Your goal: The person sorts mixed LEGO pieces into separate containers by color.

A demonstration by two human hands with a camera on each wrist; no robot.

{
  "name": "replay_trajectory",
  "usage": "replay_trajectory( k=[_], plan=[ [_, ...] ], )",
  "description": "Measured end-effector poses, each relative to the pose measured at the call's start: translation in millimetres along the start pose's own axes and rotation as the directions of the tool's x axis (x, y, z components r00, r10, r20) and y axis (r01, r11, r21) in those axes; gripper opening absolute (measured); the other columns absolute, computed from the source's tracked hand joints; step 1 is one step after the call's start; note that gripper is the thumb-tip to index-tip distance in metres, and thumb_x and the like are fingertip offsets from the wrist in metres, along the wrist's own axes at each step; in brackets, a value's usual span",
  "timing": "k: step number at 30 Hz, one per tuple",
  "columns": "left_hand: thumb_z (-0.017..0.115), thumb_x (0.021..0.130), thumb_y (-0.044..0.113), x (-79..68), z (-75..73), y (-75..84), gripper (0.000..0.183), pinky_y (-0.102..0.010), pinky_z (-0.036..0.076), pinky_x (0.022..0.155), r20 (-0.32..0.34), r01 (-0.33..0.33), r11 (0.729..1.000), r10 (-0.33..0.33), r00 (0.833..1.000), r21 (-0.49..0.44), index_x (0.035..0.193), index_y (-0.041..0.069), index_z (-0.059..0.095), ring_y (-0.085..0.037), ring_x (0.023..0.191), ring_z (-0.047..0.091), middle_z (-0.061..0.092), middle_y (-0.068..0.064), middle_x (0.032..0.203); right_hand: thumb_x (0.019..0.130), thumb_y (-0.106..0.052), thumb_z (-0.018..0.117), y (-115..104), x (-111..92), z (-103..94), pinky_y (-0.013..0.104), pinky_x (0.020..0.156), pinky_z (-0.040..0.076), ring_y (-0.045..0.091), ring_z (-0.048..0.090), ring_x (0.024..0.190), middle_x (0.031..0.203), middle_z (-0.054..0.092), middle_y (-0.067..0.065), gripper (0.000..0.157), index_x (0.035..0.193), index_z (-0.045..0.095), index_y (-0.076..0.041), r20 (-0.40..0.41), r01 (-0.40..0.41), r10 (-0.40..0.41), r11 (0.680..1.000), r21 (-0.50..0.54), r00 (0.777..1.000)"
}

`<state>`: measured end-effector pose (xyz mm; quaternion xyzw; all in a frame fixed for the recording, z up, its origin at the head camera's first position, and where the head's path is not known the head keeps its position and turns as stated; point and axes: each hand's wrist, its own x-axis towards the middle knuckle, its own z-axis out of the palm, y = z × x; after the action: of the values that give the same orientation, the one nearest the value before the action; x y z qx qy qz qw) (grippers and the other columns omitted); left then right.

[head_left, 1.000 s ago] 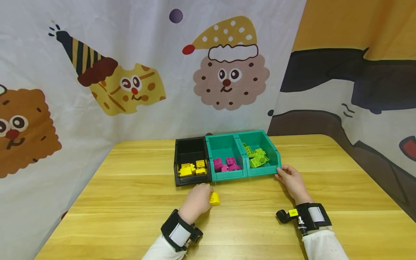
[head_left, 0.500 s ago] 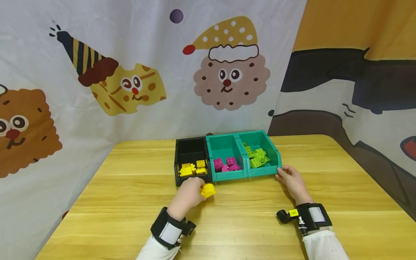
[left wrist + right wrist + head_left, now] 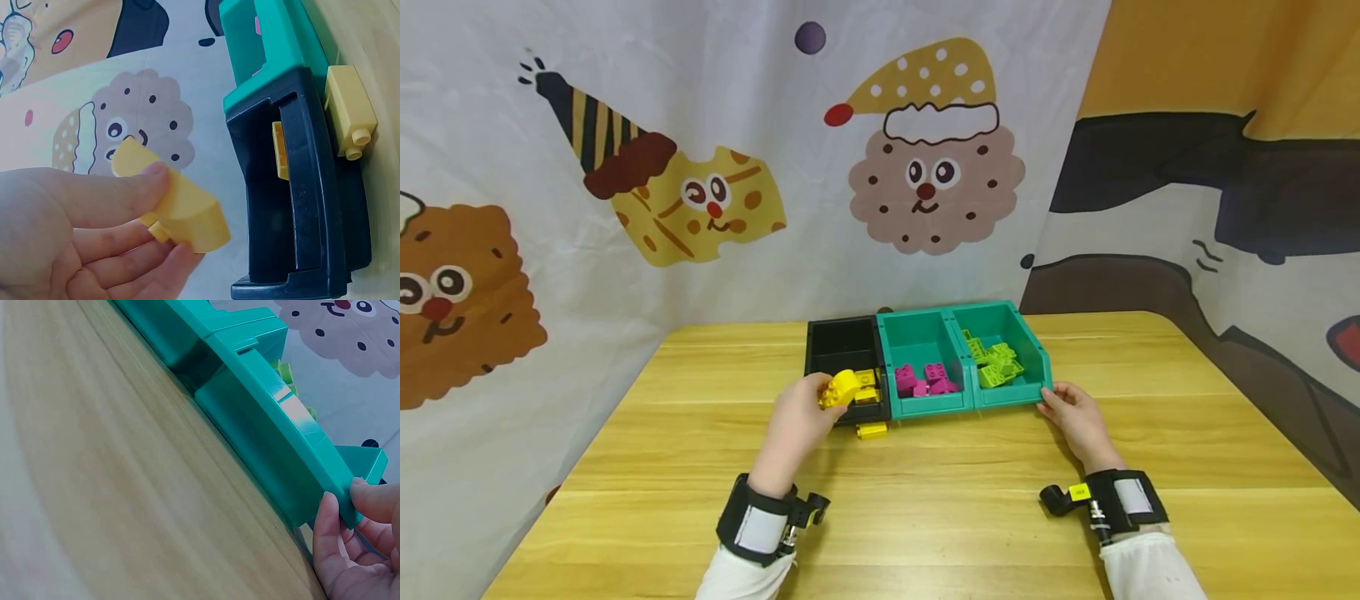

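Note:
My left hand pinches a yellow toy building block with a rounded side, above the front of the black bin. In the left wrist view, thumb and fingers grip this curved block, its studs partly hidden by the fingers. Several yellow blocks lie inside the black bin. Another yellow block rests on the table just before that bin. Over on the right, my right hand grips the front corner of the end teal bin, thumb and fingers on its rim.
The middle teal bin holds several magenta blocks. Several lime green blocks lie in the end teal bin. The three bins stand side by side on a wooden table, before a cartoon-printed curtain.
My left hand has lifted the curved yellow block from the table and carried it up and left over the black bin. The right hand stays on the teal bin's corner.

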<state>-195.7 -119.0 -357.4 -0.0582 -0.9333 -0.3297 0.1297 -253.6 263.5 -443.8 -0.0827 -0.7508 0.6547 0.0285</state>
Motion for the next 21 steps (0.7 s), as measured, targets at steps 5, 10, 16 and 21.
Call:
replay_trajectory(
  k=[5, 10, 16, 21],
  plan=[
    [0.076, 0.079, 0.009, 2.5, -2.0, 1.0, 0.04, -0.041, 0.053, 0.079, -0.05, 0.02, 1.0, -0.02, 0.999, -0.014, 0.113, -0.005, 0.061, -0.029, 0.089, 0.064, 0.067, -0.019, 0.103, 0.098, -0.015, 0.048, -0.9, 0.0, -0.2, 0.012, 0.077, 0.049, -0.003, 0.054, 0.08, 0.093, 0.048, -0.003, 0.035, 0.122, 0.04, 0.01, 0.004, 0.004, -0.004, 1.0, 0.004, 1.0],
    [0.073, 0.082, 0.008, 6.7, -2.4, 1.2, 0.041, -0.042, 0.053, 0.08, -0.092, 0.024, 0.999, -0.027, 0.995, -0.035, 0.118, -0.005, 0.059, -0.03, 0.092, 0.064, 0.066, -0.021, 0.107, 0.098, -0.015, 0.048, -0.9, -1.2, -1.6, 0.012, 0.076, 0.049, -0.004, 0.054, 0.08, 0.093, 0.048, -0.004, 0.035, 0.122, 0.04, 0.01, 0.006, 0.009, -0.009, 1.0, 0.01, 1.0],
    [0.07, 0.085, 0.009, 21.8, -2.8, -0.2, 0.041, -0.043, 0.053, 0.082, -0.114, 0.015, 0.999, -0.018, 0.993, -0.032, 0.12, -0.006, 0.057, -0.034, 0.097, 0.064, 0.064, -0.023, 0.113, 0.098, -0.014, 0.048, -1.7, -2.8, -3.0, 0.011, 0.076, 0.049, -0.004, 0.054, 0.079, 0.091, 0.049, -0.005, 0.033, 0.12, 0.041, 0.009, -0.002, 0.011, -0.011, 1.0, 0.011, 1.0],
    [0.069, 0.085, 0.008, 35.9, -1.9, -6.0, 0.039, -0.045, 0.052, 0.083, -0.115, 0.004, 1.0, -0.003, 0.993, 0.012, 0.12, -0.007, 0.057, -0.036, 0.097, 0.064, 0.064, -0.024, 0.112, 0.098, -0.015, 0.049, 1.4, -0.7, -0.5, 0.011, 0.076, 0.049, -0.004, 0.055, 0.079, 0.091, 0.049, -0.005, 0.032, 0.119, 0.042, 0.008, -0.002, 0.005, -0.005, 1.0, 0.026, 1.0]
  ],
)
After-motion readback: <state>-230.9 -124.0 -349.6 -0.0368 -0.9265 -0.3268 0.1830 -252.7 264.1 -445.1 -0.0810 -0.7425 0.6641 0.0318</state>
